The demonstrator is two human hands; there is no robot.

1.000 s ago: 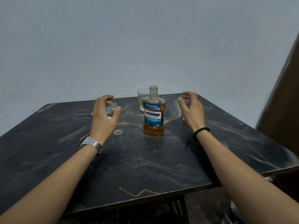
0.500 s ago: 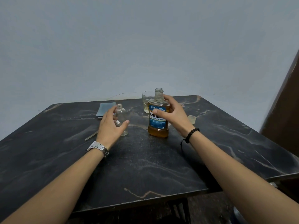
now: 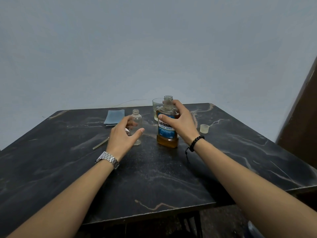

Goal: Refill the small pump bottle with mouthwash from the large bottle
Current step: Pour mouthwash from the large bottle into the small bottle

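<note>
The large mouthwash bottle (image 3: 167, 134) stands uncapped on the dark marble table (image 3: 154, 177), amber liquid filling its lower part, a blue label on its front. My right hand (image 3: 181, 122) grips its shoulder, thumb on the front. Left of it stands the small clear bottle (image 3: 136, 120), open-necked and empty-looking. My left hand (image 3: 122, 136) curls round its lower body, thumb in front and fingers behind.
A glass tumbler (image 3: 157, 107) with a little pale liquid stands behind the large bottle. A translucent cap (image 3: 204, 128) lies to the right. A folded blue cloth (image 3: 114, 116) and a thin stick-like piece (image 3: 100, 145) lie to the left. A dark door edge stands at far right.
Both hands came in from hovering apart. My right hand took hold of the large bottle's shoulder, and my left hand closed round the small bottle.
</note>
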